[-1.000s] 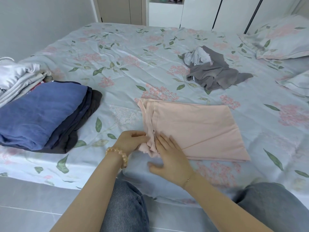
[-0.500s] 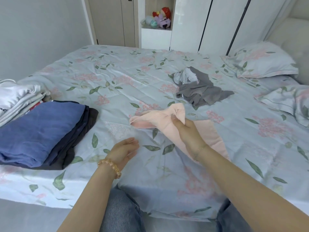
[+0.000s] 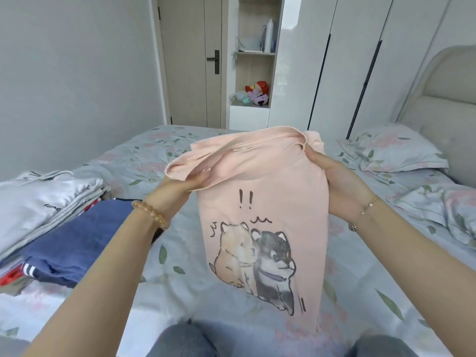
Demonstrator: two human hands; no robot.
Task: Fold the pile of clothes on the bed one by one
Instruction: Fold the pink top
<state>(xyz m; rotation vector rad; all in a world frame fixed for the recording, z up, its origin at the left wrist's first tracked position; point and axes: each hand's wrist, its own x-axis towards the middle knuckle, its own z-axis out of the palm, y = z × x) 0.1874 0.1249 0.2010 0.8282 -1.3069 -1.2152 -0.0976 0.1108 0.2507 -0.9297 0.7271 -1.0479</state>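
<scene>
Lifted off the bed (image 3: 144, 161) since earlier: pale pink cotton T-shirt with dog print (image 3: 265, 202), long axis hanging vertical; your left hand (image 3: 180, 186) and right hand (image 3: 345, 186) each hold a top corner, fingers pinching cloth.

Left hand (image 3: 180, 186), right hand (image 3: 342, 186) hold pink shirt (image 3: 265, 202) above bed (image 3: 180, 279).
</scene>
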